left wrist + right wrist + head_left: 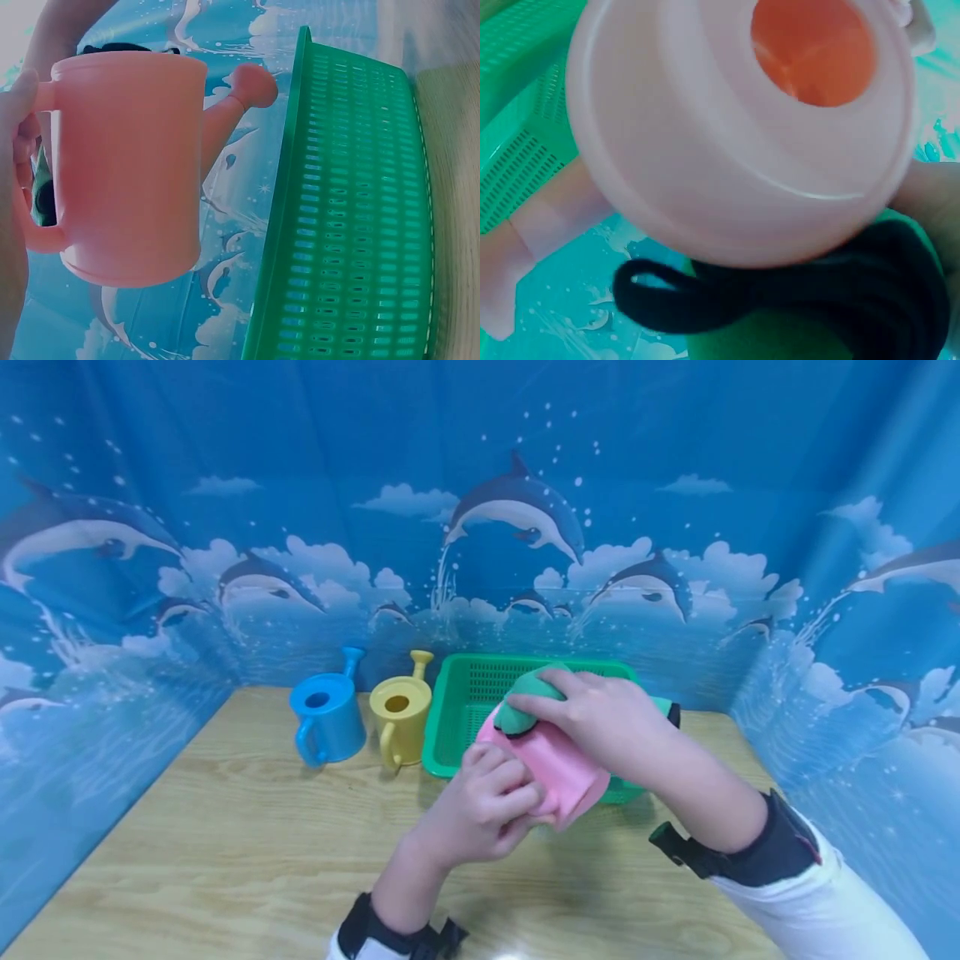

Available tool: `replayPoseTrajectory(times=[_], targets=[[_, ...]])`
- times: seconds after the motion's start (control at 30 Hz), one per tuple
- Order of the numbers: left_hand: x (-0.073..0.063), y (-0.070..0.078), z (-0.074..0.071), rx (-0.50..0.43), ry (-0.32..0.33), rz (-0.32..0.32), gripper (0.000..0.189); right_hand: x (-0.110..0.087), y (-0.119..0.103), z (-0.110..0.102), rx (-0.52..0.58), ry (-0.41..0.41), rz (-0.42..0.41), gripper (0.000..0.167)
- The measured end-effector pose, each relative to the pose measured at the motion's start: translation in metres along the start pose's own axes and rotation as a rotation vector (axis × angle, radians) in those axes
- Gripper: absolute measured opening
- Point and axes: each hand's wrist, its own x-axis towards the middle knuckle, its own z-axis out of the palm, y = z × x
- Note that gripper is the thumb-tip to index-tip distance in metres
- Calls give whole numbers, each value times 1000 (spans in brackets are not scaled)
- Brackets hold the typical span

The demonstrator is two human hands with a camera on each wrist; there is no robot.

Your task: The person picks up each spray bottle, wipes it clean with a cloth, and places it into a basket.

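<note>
My left hand point(495, 797) grips the handle of a pink watering can point(558, 768), fingers curled round it in the left wrist view. The can is held tilted in front of the basket. My right hand point(600, 710) holds a green cloth point(528, 697) with black edging against the can's far side, thumb and fingers bent over it. In the right wrist view a black loop point(660, 296) of the cloth lies beside the can's round top, whose opening shows orange inside. The spout point(225, 120) points away from the handle.
A green slotted basket point(450, 718) stands behind the hands on the wooden table point(225, 860). Left of it are a yellow watering can point(405, 727) and a blue watering can point(333, 727). A dolphin-print curtain point(337, 443) surrounds the table's back and sides.
</note>
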Motion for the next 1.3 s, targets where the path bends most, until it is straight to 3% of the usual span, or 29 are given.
replayPoseTrajectory(times=[0.23, 0.33, 0.43, 0.53, 0.8, 1.1, 1.3], targets=[[-2, 0, -2, -13, -15, -12, 26, 8, 5, 6, 22, -10, -8, 78], [-5, -3, -3, -21, -11, -26, 27, 7, 9, 9, 42, -9, -21, 85], [-6, -5, -3, -22, 6, -39, 27, 3, 13, 11, 82, 7, -35, 81], [-8, -8, -4, -14, 24, -44, 27, -1, 19, 10, 131, 29, -51, 61], [-9, -11, -7, 13, 31, -61, 28, -16, 30, 4, 234, 66, -72, 36], [-7, -10, -7, 18, 50, -62, 27, -39, 47, -7, 375, 41, -100, 49], [-4, -9, -8, 28, 63, -29, 24, -37, 52, -2, 429, 77, -140, 51]])
